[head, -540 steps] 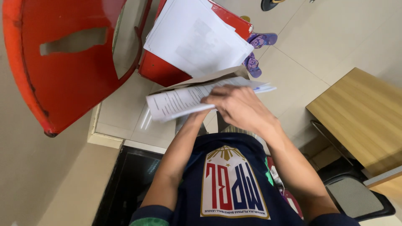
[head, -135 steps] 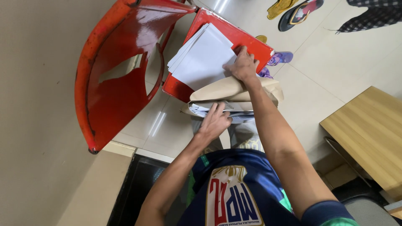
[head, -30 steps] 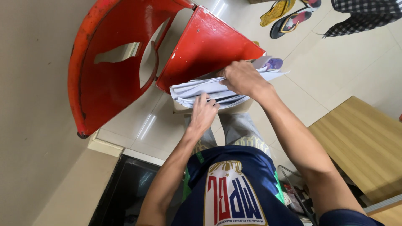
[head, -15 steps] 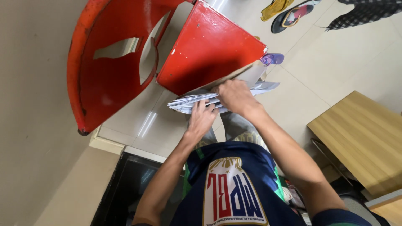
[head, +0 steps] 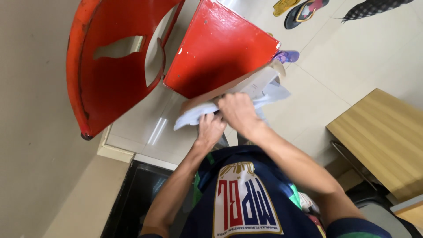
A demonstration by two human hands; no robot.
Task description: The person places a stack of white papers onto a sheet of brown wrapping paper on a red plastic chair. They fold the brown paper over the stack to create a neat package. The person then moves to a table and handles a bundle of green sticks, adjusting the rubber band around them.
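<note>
1. Half a second ago the papers (head: 264, 86) fanned out flat below the chair seat (head: 220, 48). Now they are bunched and bent at mid frame, with the lower corner drooping toward the left.
2. A second ago the stack was squared and level in both hands. It looks looser now, so the sheets seem to be regathered rather than laid down.
3. The left hand (head: 210, 130) is curled shut on the drooping lower end of the papers, its fingers wrapped under the edge.
4. The right hand (head: 238, 110) is closed over the top of the bundle, knuckles up, pressing it against a tan folder (head: 275, 66) that shows at the seat's lower edge.
5. The papers sit at the centre of the frame, touching the red seat's edge, above the person's lap.
6. The red chair back (head: 105, 75) fills the upper left, with a cut-out slot.
7. The person's dark shirt (head: 246, 202), at bottom centre, bears a shield-shaped badge in red, white and blue with a gold crest.
8. A wooden table (head: 383, 136) lies at right; sandals (head: 304, 11) rest at the top right on the tiled floor (head: 335, 66).
</note>
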